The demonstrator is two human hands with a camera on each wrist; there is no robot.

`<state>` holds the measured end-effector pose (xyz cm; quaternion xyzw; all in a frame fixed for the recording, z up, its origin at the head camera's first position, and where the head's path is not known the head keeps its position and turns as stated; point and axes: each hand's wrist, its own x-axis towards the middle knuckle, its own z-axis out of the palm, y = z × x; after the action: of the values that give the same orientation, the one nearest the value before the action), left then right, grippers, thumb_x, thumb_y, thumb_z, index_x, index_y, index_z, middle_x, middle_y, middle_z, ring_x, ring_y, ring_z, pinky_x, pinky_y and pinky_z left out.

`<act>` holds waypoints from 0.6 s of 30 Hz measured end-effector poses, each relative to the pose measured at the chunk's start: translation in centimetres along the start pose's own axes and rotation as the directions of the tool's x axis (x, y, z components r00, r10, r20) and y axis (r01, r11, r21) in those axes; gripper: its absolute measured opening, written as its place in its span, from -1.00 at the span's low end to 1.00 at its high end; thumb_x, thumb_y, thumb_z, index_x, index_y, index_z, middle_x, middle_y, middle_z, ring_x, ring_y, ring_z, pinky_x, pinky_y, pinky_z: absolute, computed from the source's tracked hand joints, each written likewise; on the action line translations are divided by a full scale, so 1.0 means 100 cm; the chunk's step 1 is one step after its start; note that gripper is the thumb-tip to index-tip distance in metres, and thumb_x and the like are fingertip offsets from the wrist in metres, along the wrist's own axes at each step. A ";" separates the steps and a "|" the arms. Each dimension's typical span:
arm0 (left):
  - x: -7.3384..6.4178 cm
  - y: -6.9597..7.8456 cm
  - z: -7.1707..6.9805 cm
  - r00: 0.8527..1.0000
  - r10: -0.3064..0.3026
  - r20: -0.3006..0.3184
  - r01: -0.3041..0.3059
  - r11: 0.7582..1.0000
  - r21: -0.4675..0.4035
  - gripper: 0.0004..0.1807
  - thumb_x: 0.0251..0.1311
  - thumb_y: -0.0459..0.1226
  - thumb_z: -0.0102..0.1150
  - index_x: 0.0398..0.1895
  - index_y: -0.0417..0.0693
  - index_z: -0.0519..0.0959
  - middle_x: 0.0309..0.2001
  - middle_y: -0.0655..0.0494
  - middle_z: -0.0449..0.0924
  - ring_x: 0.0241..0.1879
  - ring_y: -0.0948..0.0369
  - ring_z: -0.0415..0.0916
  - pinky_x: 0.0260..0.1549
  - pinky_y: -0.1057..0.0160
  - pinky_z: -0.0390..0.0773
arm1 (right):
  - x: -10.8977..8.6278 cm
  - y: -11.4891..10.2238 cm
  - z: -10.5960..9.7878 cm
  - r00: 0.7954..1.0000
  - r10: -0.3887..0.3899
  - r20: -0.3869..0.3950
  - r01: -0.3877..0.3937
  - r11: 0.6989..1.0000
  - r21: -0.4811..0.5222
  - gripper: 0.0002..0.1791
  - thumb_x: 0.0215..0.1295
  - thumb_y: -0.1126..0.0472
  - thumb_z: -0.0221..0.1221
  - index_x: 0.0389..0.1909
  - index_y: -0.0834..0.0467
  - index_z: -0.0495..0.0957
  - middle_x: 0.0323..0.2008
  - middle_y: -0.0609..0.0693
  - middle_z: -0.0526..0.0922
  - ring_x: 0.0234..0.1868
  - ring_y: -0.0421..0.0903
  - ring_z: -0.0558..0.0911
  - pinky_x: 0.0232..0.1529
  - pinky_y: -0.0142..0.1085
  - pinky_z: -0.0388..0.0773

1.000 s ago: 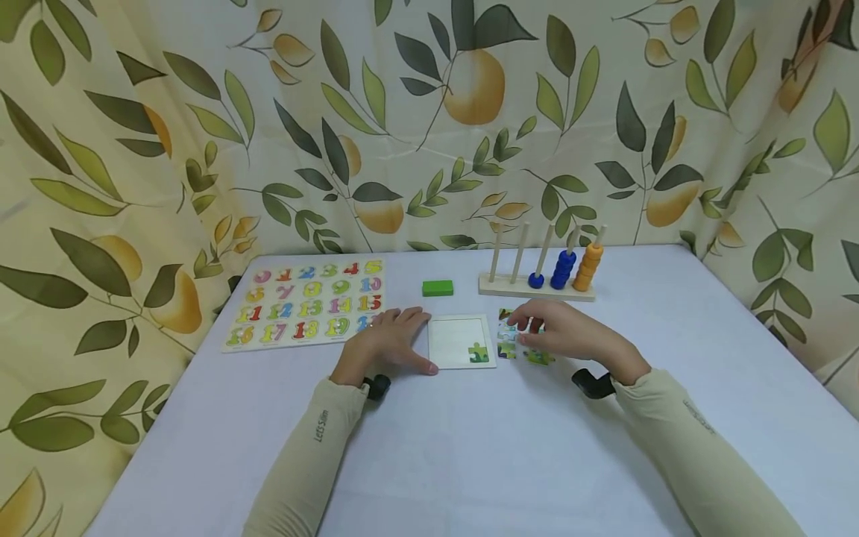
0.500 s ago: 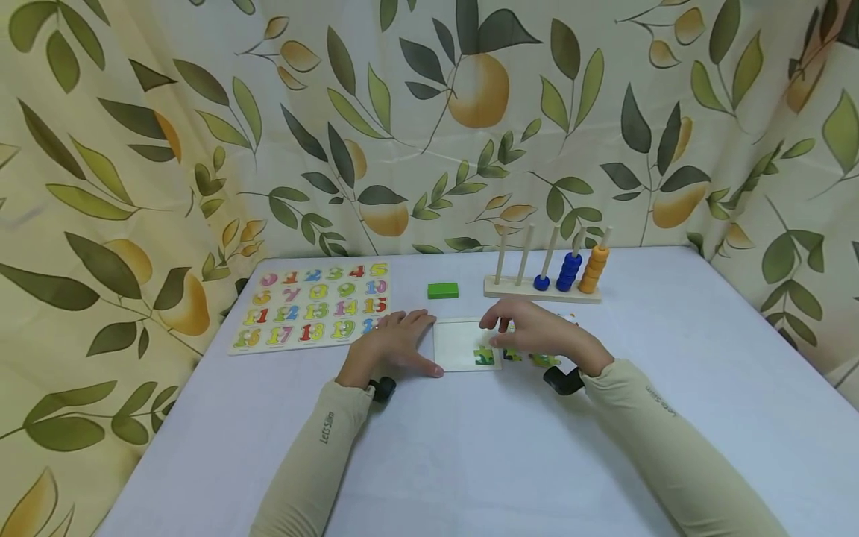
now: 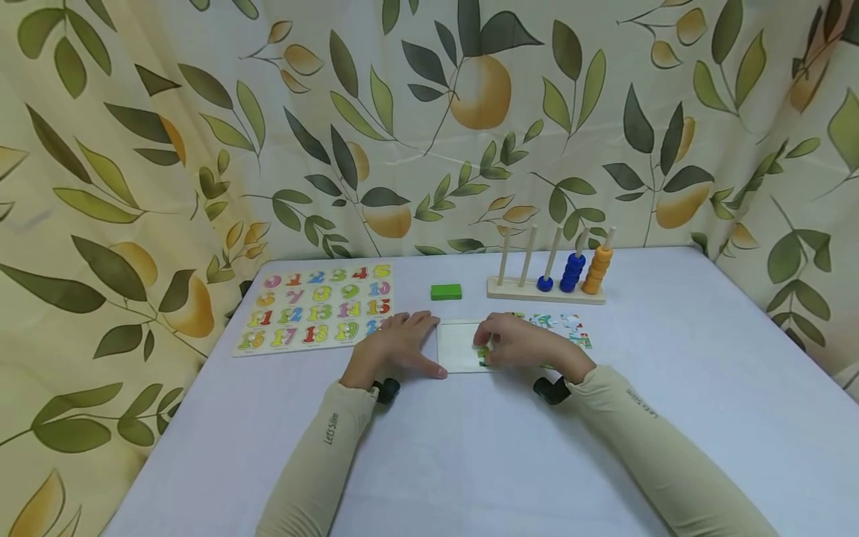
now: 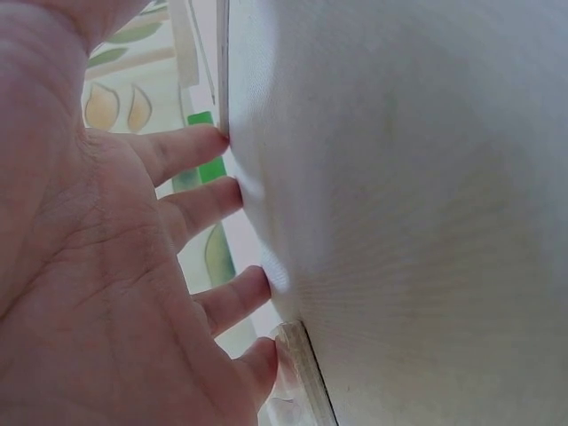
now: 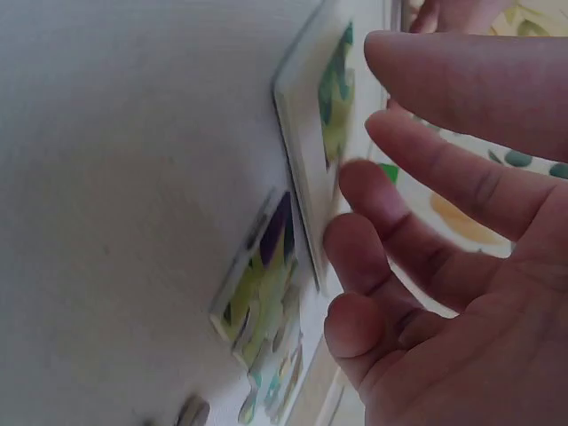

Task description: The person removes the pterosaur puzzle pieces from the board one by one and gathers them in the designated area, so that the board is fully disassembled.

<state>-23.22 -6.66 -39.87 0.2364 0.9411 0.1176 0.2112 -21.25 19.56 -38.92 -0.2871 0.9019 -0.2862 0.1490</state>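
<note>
A shallow white puzzle tray [image 3: 458, 344] lies at mid table. My left hand [image 3: 400, 349] rests along its left side, fingers spread and thumb near the lower left corner. In the left wrist view, the extended fingers [image 4: 200, 209] reach the edges of flat boards. My right hand [image 3: 520, 343] hovers over the tray's right part with loosely bent fingers. A green puzzle piece [image 5: 335, 102] lies in the tray close to the right thumb; nothing shows between thumb and index finger. Loose puzzle pieces [image 5: 266, 297] lie just outside the tray, partly hidden by the right hand in the head view.
On the left lies a number board [image 3: 315, 307], its right edge partly behind the left hand. A green block [image 3: 446, 291] sits behind the tray. A wooden bead rack [image 3: 546, 291] with blue and orange beads stands at the back right. A patterned curtain [image 3: 429, 134] hangs behind.
My right hand has moved left from the loose pieces to above the tray's right side, uncovering more of those pieces. The left hand stays at the tray's left side. The head view has shifted slightly.
</note>
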 end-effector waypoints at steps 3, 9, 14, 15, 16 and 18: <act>-0.002 0.000 -0.001 1.000 0.008 -0.002 -0.008 1.000 0.002 0.18 0.19 0.30 0.45 0.75 0.13 0.10 0.74 0.06 -0.06 0.66 -0.18 -0.11 0.59 -0.26 -0.05 | 0.001 -0.003 0.002 1.000 0.011 0.008 -0.011 0.998 -0.056 -0.71 0.20 0.40 0.42 -0.05 0.20 0.72 -0.09 0.05 0.60 -0.05 0.03 0.50 0.02 -0.07 0.50; -0.002 0.001 -0.002 1.000 0.008 -0.001 -0.008 1.000 0.005 0.17 0.19 0.29 0.45 0.75 0.12 0.10 0.73 0.06 -0.05 0.66 -0.18 -0.11 0.59 -0.26 -0.06 | 0.003 -0.003 0.003 0.999 0.006 0.032 -0.002 0.994 -0.108 -0.78 0.24 0.38 0.44 -0.11 0.16 0.71 -0.14 0.00 0.59 -0.07 0.01 0.48 0.02 -0.07 0.48; -0.002 0.002 -0.001 1.000 0.001 -0.006 -0.001 1.000 -0.001 0.17 0.19 0.28 0.47 0.75 0.12 0.10 0.73 0.06 -0.04 0.66 -0.17 -0.11 0.59 -0.26 -0.06 | 0.004 -0.001 0.004 0.999 0.011 0.049 -0.006 0.995 -0.096 -0.81 0.29 0.39 0.41 -0.11 0.17 0.70 -0.14 -0.01 0.59 -0.07 -0.01 0.48 0.04 -0.08 0.50; -0.002 0.001 -0.001 1.000 0.000 -0.006 0.000 1.000 -0.002 0.17 0.19 0.28 0.47 0.75 0.12 0.10 0.73 0.06 -0.04 0.66 -0.17 -0.11 0.59 -0.26 -0.06 | 0.004 -0.001 0.004 0.999 0.014 0.050 -0.010 0.996 -0.094 -0.81 0.30 0.40 0.41 -0.11 0.16 0.70 -0.14 -0.01 0.59 -0.07 -0.01 0.48 0.05 -0.08 0.51; -0.001 0.001 -0.001 1.000 -0.002 -0.006 0.002 1.000 -0.005 0.17 0.19 0.28 0.47 0.75 0.12 0.10 0.73 0.06 -0.05 0.66 -0.17 -0.11 0.59 -0.26 -0.06 | 0.004 -0.001 0.005 0.999 0.015 0.051 -0.010 0.996 -0.090 -0.81 0.30 0.40 0.41 -0.12 0.16 0.69 -0.14 -0.01 0.59 -0.07 -0.01 0.48 0.05 -0.09 0.51; -0.001 0.001 0.000 1.000 -0.003 -0.005 0.003 1.000 -0.009 0.17 0.18 0.28 0.47 0.75 0.13 0.10 0.73 0.06 -0.05 0.66 -0.17 -0.11 0.59 -0.26 -0.07 | 0.005 0.000 0.006 0.999 0.015 0.049 -0.011 0.996 -0.085 -0.81 0.30 0.40 0.40 -0.12 0.15 0.69 -0.14 -0.02 0.58 -0.07 -0.02 0.48 0.04 -0.10 0.51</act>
<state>-23.05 -6.61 -39.78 0.2336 0.9415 0.1220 0.2099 -21.36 19.04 -39.40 -0.2942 0.9111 -0.2394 0.1610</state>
